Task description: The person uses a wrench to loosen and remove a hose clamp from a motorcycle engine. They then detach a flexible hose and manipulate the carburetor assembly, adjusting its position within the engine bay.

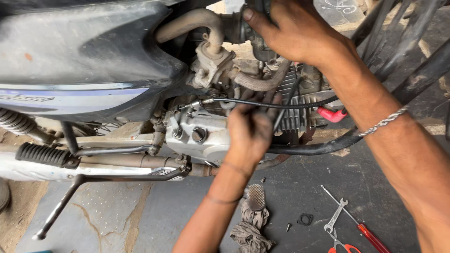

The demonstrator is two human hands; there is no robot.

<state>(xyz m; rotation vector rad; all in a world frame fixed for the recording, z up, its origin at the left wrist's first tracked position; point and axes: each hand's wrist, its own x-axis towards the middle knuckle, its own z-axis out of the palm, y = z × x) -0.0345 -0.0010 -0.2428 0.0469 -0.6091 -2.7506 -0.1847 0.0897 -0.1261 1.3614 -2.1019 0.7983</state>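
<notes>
Far out to the left of both hands there's the black ribbed rubber footpeg (44,155) and the thin black metal kick lever (70,201) angling down to the concrete floor (131,215), all sitting under the dark blue-grey plastic side panel (84,56).

Next comes the left hand (251,133), grimy, curled over the silver cast-metal engine cover (197,136). Its fingers look closed around the thin black sheathed cable (262,104), right where the cable crosses the finned grey cylinder (293,110). That cable looks light and bendy but springy, probably greasy too, so it'd likely slip. A pinch near the metal end fitting just left of the hand seems the safest hold, since a kinked sheath is bad news.

Straight below that hand, a dirty grey rag (251,227) lies on the floor.

The right hand (295,30) is up and to the right of the left one, clamped on the dark metal carburettor body (255,33) beside the braided grey rubber hose (262,82). The carb looks solid and rigid, so it's best held by the body, not the hose.

Below the right forearm sit a small steel spanner (336,215), a red-handled screwdriver (370,236) and red-handled pliers (342,247), well apart from both hands.
</notes>
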